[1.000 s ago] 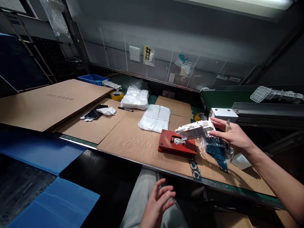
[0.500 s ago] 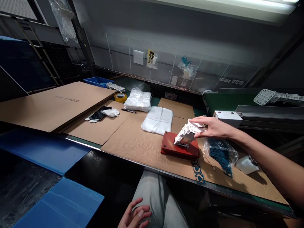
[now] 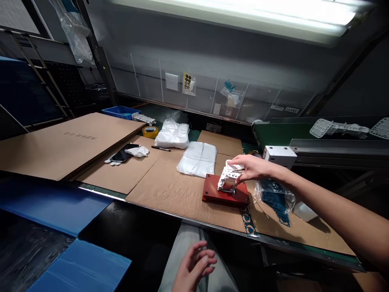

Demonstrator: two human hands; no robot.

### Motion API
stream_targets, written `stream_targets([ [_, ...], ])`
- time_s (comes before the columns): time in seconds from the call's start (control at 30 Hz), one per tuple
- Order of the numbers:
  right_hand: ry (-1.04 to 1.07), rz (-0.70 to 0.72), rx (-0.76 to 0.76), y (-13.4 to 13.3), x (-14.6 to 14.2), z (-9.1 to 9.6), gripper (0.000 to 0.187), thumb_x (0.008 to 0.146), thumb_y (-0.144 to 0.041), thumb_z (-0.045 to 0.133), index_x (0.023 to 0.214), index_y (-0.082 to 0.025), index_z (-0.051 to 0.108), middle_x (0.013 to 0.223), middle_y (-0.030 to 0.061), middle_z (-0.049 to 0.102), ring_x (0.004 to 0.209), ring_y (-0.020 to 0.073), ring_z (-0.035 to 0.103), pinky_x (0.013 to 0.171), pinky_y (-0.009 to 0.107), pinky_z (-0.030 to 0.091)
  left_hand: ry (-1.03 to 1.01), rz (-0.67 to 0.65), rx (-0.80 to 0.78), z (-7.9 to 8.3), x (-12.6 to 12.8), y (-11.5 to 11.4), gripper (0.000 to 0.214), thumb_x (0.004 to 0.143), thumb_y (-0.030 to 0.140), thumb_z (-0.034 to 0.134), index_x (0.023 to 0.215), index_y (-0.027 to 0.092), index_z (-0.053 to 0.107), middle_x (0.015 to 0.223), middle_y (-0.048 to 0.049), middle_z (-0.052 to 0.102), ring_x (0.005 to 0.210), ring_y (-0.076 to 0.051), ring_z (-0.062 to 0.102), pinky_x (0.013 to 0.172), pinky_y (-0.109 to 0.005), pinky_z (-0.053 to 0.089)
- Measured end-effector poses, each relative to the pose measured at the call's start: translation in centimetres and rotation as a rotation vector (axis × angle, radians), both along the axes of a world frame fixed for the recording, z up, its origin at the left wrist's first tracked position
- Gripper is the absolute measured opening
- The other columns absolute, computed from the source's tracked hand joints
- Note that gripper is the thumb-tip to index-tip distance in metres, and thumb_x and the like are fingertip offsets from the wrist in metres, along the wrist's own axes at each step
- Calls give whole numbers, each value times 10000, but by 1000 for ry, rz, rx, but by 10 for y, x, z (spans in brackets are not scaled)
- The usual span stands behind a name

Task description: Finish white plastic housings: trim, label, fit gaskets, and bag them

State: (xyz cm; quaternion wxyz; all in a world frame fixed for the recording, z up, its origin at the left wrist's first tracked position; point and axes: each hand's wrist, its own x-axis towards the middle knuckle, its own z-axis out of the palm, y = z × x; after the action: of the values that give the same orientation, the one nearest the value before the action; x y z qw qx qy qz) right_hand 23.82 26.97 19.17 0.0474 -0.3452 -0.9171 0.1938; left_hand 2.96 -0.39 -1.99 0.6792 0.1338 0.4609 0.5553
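Observation:
My right hand (image 3: 249,167) grips the upper part of a white plastic part (image 3: 226,178) with small openings in its surface. The part stands upright on a red block (image 3: 212,194) with dark screws at its corners; its lower end meets the block's top, but how it sits there is partly hidden. Over my lap hovers my left hand (image 3: 196,265), fingers loosely curled and apart, holding nothing. Right of the block lies a clear bag with blue cut-out sheets (image 3: 275,200), and a blue patterned strip (image 3: 247,222) pokes out from the block's front corner.
Packs of white plastic bags (image 3: 197,159) lie behind the block. A phone (image 3: 124,154) with white gloves, a pen (image 3: 161,148) and yellow tape (image 3: 150,131) are to the left, beside stacked cardboard (image 3: 75,142). A green conveyor (image 3: 276,132) carrying white parts runs at the back right.
The white part has gone from tilted to more upright on the red block, with my right hand moving along with it. My left hand has shifted right and the view has tilted up slightly.

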Motion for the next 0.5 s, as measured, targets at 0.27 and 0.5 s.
stream_targets([
  [0.27,417,-293,-212,-60,15,5,734,840,-526,734,1463,-190,541,1381,158,631,1225,296,627,1013,436,518,-496,322,339,59,66,76,725,670,450,912,1311,263,631,1384,-108,641,1332,-302,570,1084,-391,488],
  [0.5,97,-344,-82,-4,-54,-81,286,949,-404,639,899,-144,745,940,75,748,893,213,700,851,371,566,-421,564,-25,28,1,44,399,819,224,789,1205,212,685,1190,-69,754,1170,-256,684,996,-331,559],
])
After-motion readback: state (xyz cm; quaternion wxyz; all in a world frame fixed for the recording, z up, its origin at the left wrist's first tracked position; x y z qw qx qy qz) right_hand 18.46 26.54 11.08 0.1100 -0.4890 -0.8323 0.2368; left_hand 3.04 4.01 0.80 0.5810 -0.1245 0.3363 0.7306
